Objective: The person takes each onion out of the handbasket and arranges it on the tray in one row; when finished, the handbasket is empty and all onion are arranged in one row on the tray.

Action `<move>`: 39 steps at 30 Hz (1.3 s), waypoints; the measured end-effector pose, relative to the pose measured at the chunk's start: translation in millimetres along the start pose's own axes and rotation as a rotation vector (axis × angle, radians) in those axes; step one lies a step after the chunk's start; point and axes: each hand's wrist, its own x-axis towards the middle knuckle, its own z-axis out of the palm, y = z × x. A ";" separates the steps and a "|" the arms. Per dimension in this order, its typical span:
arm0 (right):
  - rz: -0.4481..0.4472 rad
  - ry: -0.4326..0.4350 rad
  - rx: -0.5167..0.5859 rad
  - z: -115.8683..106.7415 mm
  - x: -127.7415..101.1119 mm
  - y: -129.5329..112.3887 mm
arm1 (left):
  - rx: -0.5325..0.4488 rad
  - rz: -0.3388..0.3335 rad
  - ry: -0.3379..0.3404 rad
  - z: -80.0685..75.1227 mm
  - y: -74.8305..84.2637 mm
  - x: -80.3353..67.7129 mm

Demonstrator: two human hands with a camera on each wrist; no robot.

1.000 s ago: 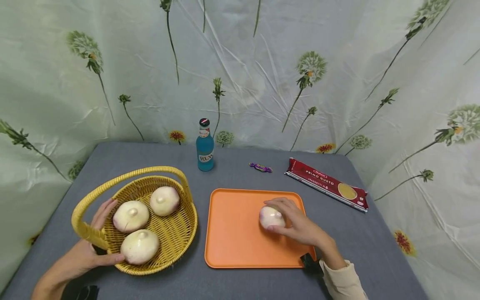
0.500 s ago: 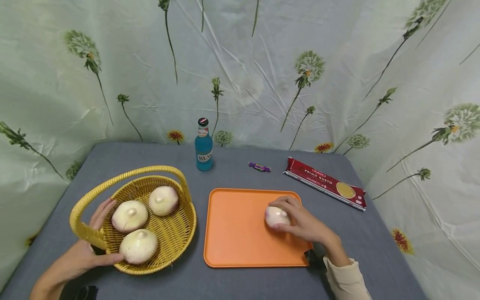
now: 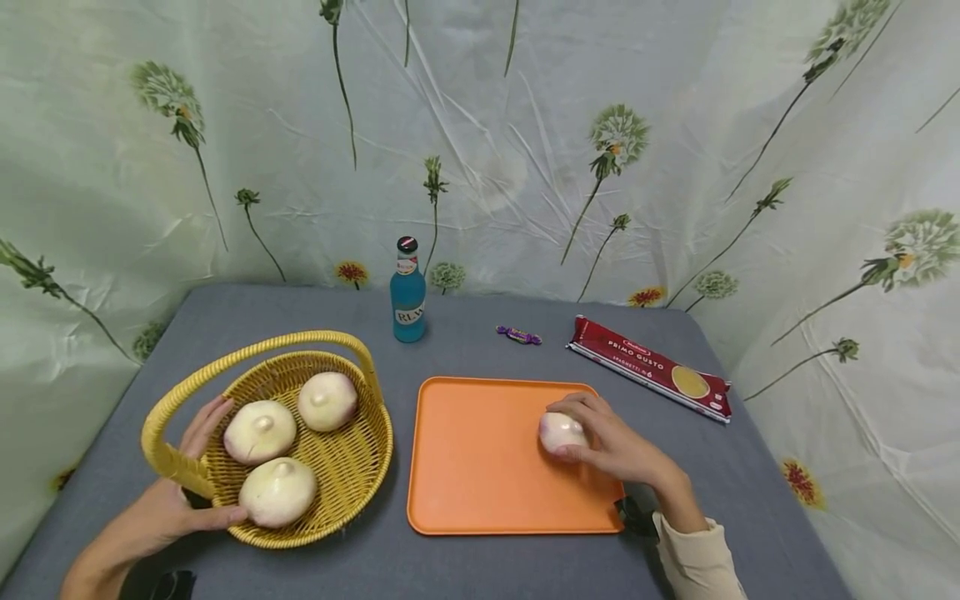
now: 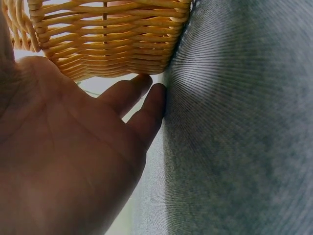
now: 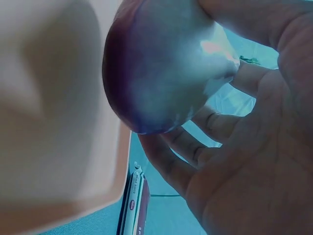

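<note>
Now: One Onion on the Tray, Three in the Basket

Right hand (image 3: 611, 446) curls its fingers (image 3: 573, 406) round an onion (image 3: 558, 432) near the orange tray's (image 3: 480, 467) right edge; bare tray lies leftward. Left hand (image 3: 161, 508), fingers spread, cups the basket (image 3: 352, 467) holding three onions (image 3: 260, 431). One bottle (image 3: 408, 292) stands behind. The held onion is half hidden.

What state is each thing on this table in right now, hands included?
Yellow wicker basket: upright, holds three pale round onions.
Pale round onion on the orange tray: gripped by right hand.
Orange plastic tray: flat on the table.
Blue glass bottle: upright, capped.
Red spaghetti packet: lying flat.
Left hand: steadies basket side.
Right hand: curled round onion.
</note>
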 end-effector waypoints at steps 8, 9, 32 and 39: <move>0.039 -0.007 0.022 -1.8 -1.2 1.4 | 0.017 0.019 0.004 -2.2 -0.4 0.6; 0.048 -0.012 0.028 -2.4 -1.8 1.4 | 0.021 0.019 0.003 -2.4 -0.2 0.6; 0.062 -0.006 -0.021 -14.6 -13.1 11.1 | 0.000 0.005 0.004 0.0 0.1 -0.9; 0.076 -0.020 -0.012 -16.0 -15.1 13.0 | -0.004 0.011 -0.003 0.7 -0.2 -0.9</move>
